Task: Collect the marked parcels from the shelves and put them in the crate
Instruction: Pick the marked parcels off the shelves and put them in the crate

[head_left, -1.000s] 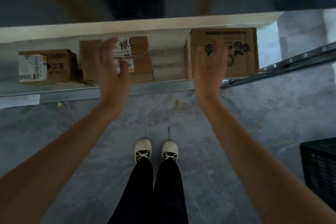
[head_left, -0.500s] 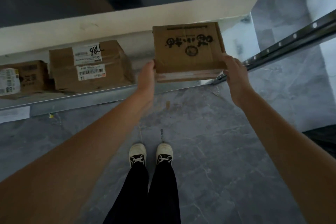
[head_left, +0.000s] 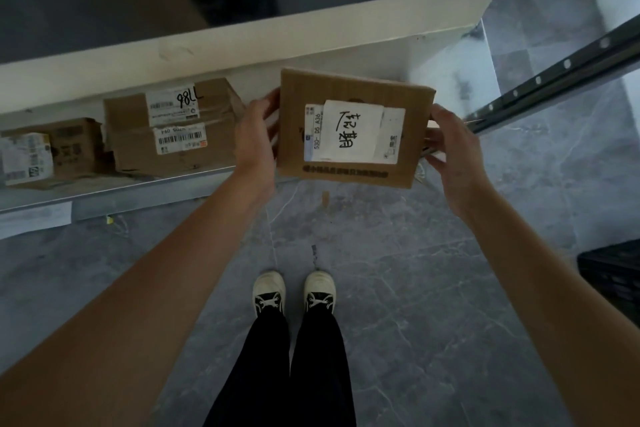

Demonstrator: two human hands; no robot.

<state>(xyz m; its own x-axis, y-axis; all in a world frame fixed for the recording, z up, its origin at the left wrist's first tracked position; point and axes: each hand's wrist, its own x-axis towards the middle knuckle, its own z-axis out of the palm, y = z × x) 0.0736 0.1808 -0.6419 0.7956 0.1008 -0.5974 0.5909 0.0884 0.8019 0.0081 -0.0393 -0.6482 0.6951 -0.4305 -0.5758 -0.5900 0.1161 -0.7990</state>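
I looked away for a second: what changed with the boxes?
Both hands, left and right, took the right-hand box off the shelf and turned its labelled side up. The two other boxes stayed on the shelf.

White shoes (head_left: pixel 293 293) (black laces) on seemingly grey marbled floor (head_left: pixel 433 288).

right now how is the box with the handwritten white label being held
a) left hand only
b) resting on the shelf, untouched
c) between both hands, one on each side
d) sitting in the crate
c: the box is off the shelf and above the floor, with the left hand gripping its left edge and the right hand its right edge.
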